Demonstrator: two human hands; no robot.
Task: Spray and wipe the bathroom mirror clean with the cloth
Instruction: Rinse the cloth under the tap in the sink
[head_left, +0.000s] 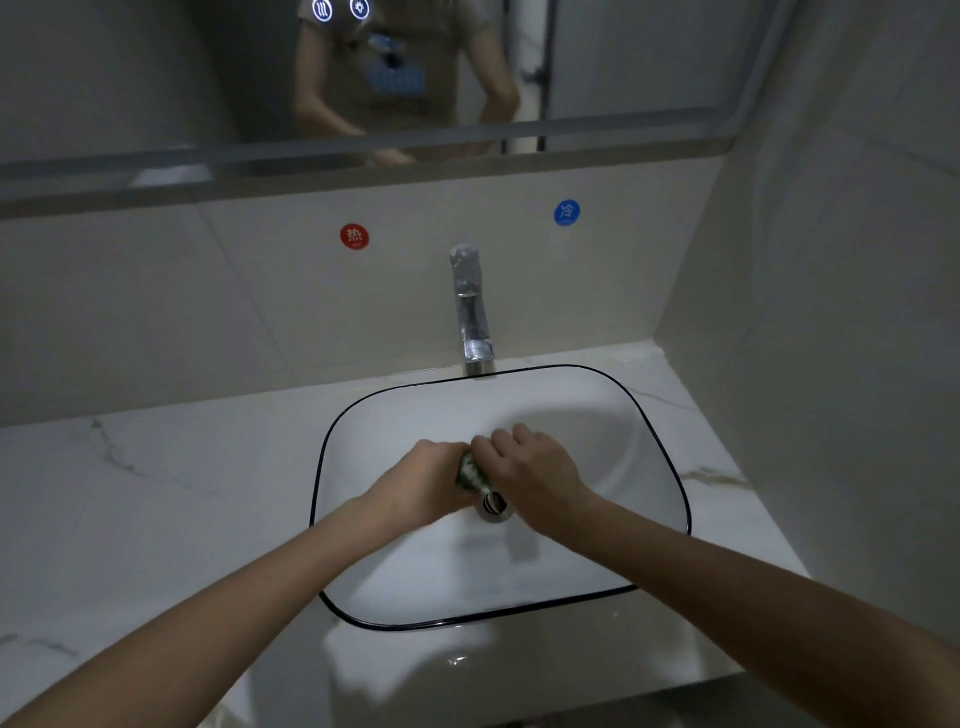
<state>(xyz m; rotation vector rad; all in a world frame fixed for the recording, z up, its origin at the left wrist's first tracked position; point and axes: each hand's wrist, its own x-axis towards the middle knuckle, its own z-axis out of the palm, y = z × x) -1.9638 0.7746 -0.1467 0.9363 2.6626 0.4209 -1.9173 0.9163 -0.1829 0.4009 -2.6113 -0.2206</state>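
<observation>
Head view: cloth (471, 475) wadded btwn left hand (421, 483) & right hand (535, 475), both gripping it (over sink (670, 467)).

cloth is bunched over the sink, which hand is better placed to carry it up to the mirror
Right, narrowly. Both hands grip the cloth over the sink, but the right hand sits farther forward, nearer the mirror, than the left hand.

Most of the cloth (471, 475) is being hidden between the left hand (423, 483) and right hand (532, 475), above the drain (494, 506), which is itself being partly covered. The mirror (156, 78) is being cut off by the top edge, and its reflections are being blurred.
</observation>
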